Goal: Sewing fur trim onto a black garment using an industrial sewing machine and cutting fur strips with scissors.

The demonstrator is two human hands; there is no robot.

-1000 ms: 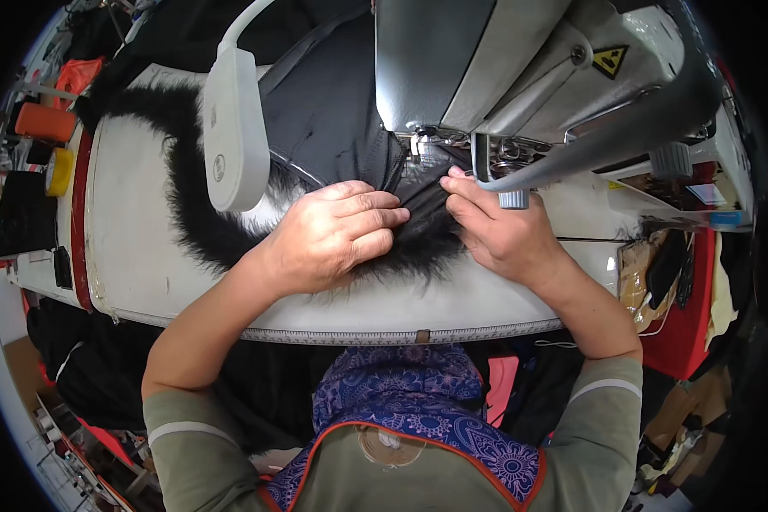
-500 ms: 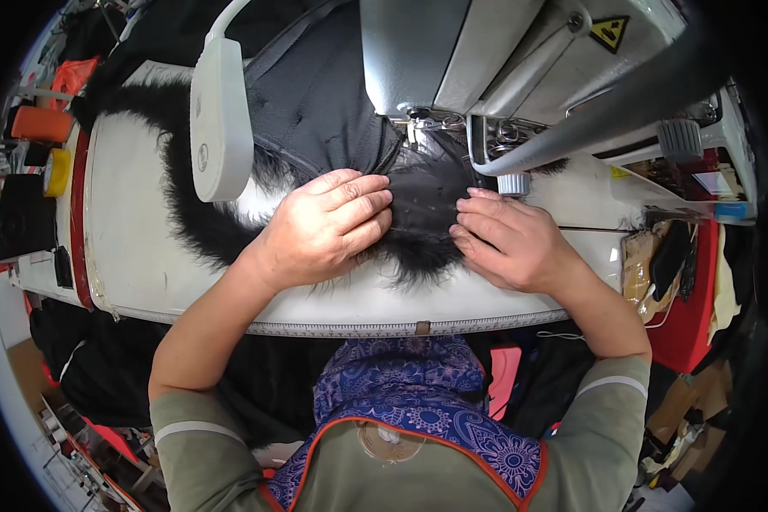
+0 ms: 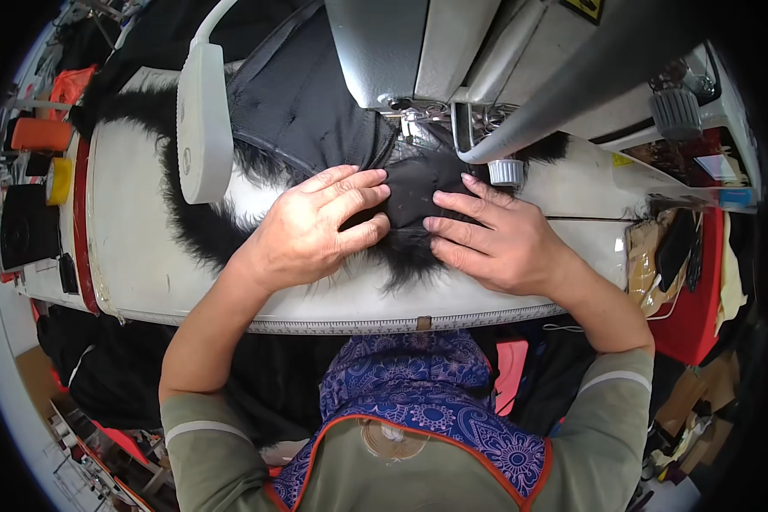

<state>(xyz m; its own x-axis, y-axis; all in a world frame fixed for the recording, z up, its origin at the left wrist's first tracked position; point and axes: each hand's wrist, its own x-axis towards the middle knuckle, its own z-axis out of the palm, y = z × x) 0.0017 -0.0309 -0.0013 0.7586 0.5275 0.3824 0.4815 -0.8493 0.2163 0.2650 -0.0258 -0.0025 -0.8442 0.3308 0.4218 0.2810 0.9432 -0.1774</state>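
Observation:
A black fur-trimmed garment (image 3: pixel 307 111) lies across the sewing machine's white bed. Its smooth black cloth panel (image 3: pixel 414 192) runs between my two hands, just in front of the sewing machine's needle area (image 3: pixel 418 128). My left hand (image 3: pixel 315 222) rests on the left edge of this panel, fingers stretched and a little apart, thumb side toward me. From the right, my right hand (image 3: pixel 495 235) lies on the panel with its fingers spread. Black fur (image 3: pixel 405 260) sticks out below the cloth, between the hands. What lies under my fingers is hidden.
The grey machine head (image 3: pixel 384 51) and a thick grey bar (image 3: pixel 589 94) stand over the work. A white lamp (image 3: pixel 204 128) hangs at left. A measuring tape (image 3: pixel 350 326) lines the table's front edge. An orange object (image 3: pixel 42 135) and yellow tape roll (image 3: pixel 58 181) sit far left.
My right hand has moved left along the cloth, closer to my left hand, and its fingers have spread. The left fingers have parted slightly. The whole view has shifted a little.

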